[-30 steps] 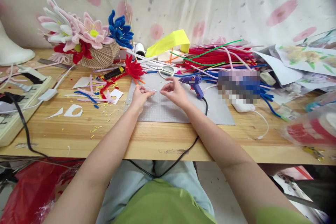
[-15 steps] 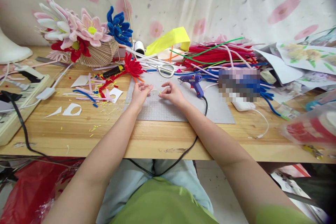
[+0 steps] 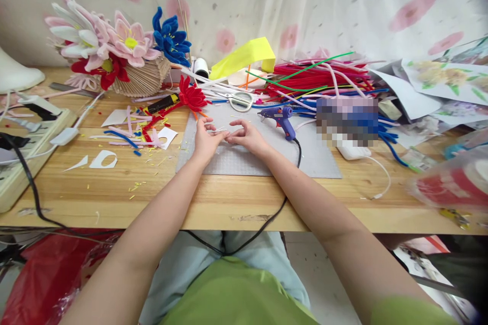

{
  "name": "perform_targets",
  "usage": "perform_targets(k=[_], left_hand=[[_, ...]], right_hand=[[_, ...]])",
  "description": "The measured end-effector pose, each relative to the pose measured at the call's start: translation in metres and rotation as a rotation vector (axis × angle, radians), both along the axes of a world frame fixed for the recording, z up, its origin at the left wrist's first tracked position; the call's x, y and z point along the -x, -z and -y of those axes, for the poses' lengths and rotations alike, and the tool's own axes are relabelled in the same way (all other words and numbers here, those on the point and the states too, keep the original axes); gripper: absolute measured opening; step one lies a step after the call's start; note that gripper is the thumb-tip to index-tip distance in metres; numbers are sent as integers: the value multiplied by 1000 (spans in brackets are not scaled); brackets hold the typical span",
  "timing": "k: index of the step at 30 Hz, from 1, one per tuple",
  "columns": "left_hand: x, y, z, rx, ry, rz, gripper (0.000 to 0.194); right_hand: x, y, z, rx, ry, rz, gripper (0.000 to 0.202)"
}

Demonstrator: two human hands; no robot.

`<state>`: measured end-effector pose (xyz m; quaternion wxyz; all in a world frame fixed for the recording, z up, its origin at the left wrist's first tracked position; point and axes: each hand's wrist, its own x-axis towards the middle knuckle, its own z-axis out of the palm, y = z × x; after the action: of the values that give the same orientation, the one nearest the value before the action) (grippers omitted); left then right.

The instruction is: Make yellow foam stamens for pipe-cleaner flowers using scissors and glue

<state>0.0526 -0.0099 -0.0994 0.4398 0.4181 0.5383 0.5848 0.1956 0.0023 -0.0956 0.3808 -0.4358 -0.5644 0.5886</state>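
Above the grey cutting mat (image 3: pixel 312 157), my left hand (image 3: pixel 208 139) pinches some thin white strands (image 3: pixel 220 129), whose ends poke out between thumb and fingers. My right hand (image 3: pixel 247 137) meets it fingertip to fingertip, its thumb and finger closed together. Whatever sits in that right pinch is hidden or too small to name. A purple glue gun (image 3: pixel 280 117) stands on the mat to the right of my hands. Scissors with pale handles (image 3: pixel 241 101) lie behind them. A red fuzzy flower (image 3: pixel 191 93) with orange stems is just behind my left hand.
Pipe cleaners (image 3: pixel 324 78) in red, pink, white and blue are heaped at the back. Finished fuzzy flowers (image 3: pixel 131 43) stand at the back left. Yellow scraps (image 3: pixel 139 185) litter the wooden table (image 3: pixel 125 210). A black cord (image 3: pixel 282 208) runs over the front edge. A power strip (image 3: pixel 32 162) sits left.
My hands have come together; the gap between their fingertips has closed. The small yellow bit seen at my right fingertips earlier is now out of sight.
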Motion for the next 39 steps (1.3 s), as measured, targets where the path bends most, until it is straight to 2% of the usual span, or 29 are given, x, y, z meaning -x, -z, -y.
perform_targets(k=[5, 11, 16, 19, 21, 24, 26, 28, 30, 35, 37, 39], left_hand=[[3, -2, 0, -6, -38, 19, 63], [1, -2, 2, 34, 59, 35, 69], [-2, -3, 4, 60, 143, 181, 62], [-5, -3, 5, 47, 174, 183, 66], [-6, -1, 4, 50, 141, 155, 69], [-5, 0, 2, 71, 26, 135, 69], [-1, 0, 0, 59, -31, 141, 69], [4, 0, -2, 22, -53, 144, 70], [11, 0, -5, -19, -44, 138, 76], [19, -5, -9, -51, 47, 130, 87], [19, -11, -12, -40, 55, 76, 89], [16, -21, -19, -41, 54, -19, 92]], right_hand=[[-1, 4, 0, -33, -42, -64, 52], [0, 7, -2, -43, -17, -92, 48], [-3, 8, -4, -18, 30, -84, 44], [-4, 7, -4, 1, 22, -84, 45], [-4, 6, -4, 5, 2, -78, 45], [-4, 6, -4, -39, -28, -52, 43], [-5, 7, -5, -135, 30, -1, 34], [-8, 9, -7, -260, 157, 63, 26], [-12, 12, -10, -354, 295, 108, 27], [-25, 18, -19, -382, 507, 151, 27], [-29, 21, -22, -379, 570, 183, 25], [-33, 24, -26, -386, 483, 247, 24]])
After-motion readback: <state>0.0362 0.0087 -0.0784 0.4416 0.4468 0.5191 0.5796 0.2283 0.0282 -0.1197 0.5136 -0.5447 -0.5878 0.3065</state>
